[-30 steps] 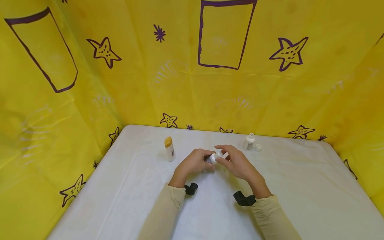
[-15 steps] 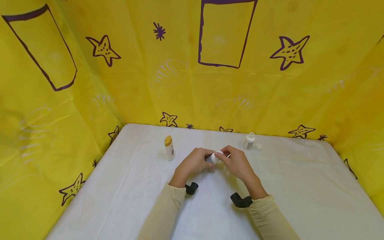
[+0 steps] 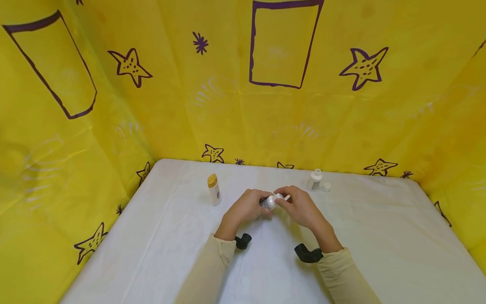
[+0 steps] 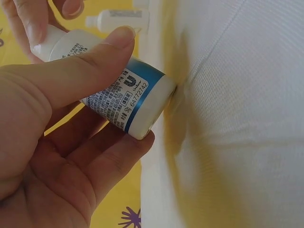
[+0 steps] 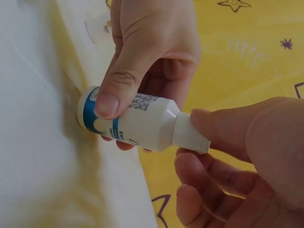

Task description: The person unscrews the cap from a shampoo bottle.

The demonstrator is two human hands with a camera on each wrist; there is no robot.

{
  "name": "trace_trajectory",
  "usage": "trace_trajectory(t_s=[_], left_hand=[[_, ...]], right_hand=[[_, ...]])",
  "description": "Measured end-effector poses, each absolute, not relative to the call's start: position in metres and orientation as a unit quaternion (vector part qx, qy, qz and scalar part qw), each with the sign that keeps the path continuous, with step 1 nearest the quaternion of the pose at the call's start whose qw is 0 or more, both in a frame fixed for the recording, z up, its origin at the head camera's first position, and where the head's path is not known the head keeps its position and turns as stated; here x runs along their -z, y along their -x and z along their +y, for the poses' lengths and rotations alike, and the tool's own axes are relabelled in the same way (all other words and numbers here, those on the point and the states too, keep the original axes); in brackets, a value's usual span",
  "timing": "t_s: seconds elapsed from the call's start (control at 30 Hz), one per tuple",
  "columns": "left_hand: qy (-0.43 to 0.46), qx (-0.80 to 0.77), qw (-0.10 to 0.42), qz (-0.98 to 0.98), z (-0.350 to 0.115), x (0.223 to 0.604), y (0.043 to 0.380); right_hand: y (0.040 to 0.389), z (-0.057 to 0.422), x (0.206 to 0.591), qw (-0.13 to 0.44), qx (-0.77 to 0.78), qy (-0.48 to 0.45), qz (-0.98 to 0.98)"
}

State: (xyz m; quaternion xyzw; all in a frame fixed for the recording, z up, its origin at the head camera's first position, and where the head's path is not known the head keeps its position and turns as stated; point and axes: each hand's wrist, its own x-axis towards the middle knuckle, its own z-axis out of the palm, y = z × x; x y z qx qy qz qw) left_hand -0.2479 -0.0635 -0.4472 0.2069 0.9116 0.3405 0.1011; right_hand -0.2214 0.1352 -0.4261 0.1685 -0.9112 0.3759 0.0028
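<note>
Near the middle of the table, my left hand (image 3: 247,207) grips a small white bottle (image 4: 111,88) with a blue-banded label. The bottle leans, its base low over the white cloth; whether it touches cannot be told. My right hand (image 3: 300,207) pinches the bottle's white cap (image 5: 187,133) between thumb and fingers. The cap sits on the neck in the right wrist view. A second white bottle (image 3: 314,180) stands uncapped behind my right hand, a loose white cap (image 3: 326,186) beside it. Left of my hands stands a cream bottle (image 3: 215,194) with a yellow cap.
The white cloth-covered table (image 3: 159,236) reaches back to a yellow curtain (image 3: 174,109) with starfish drawings, which also runs along both sides. Black wrist mounts (image 3: 308,254) stick out inward from both forearms.
My right fingers close over the cap, loosen a little and now pinch it again, the wrist shifting slightly left and back. The left hand keeps its grip; the standing bottles stay put.
</note>
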Motion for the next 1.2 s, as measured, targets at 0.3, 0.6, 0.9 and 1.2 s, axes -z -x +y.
trace_trajectory(t_s=[0.3, 0.6, 0.9, 1.2], left_hand=[[-0.198, -0.344, 0.108, 0.911, -0.064, 0.447, 0.247], [-0.189, -0.353, 0.114, 0.909, -0.063, 0.446, 0.246], [-0.187, -0.354, 0.115, 0.909, -0.064, 0.447, 0.245], [-0.2, -0.347, 0.104, 0.91, -0.066, 0.449, 0.247]], right_hand=[[0.22, 0.139, 0.425, 0.015, -0.385, -0.222, -0.896], [0.224, 0.138, 0.422, -0.008, -0.384, -0.091, -0.919], [0.221, 0.134, 0.426, -0.013, -0.364, -0.053, -0.93], [0.221, 0.127, 0.428, 0.018, -0.371, -0.085, -0.925]])
